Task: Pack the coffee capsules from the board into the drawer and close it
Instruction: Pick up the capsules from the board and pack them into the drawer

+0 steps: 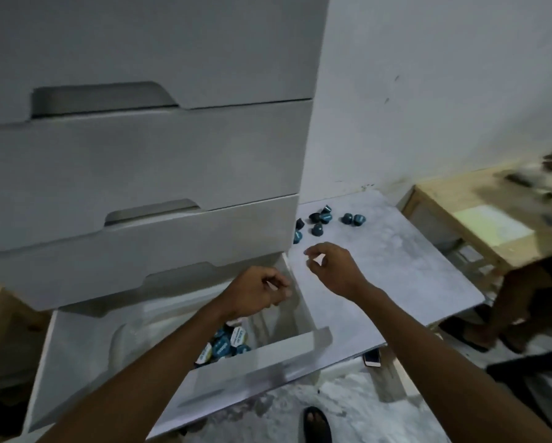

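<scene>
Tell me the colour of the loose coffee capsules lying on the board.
Dark teal-blue coffee capsules, seen in the head view.

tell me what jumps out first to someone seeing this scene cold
Two bare arms reach in from below: the left hand hangs loosely curled over the open bottom drawer, the right hand hovers over the pale board beside it. A scatter of dark teal capsules sits at the board's far end by the wall, and more capsules lie heaped in the drawer.
</scene>
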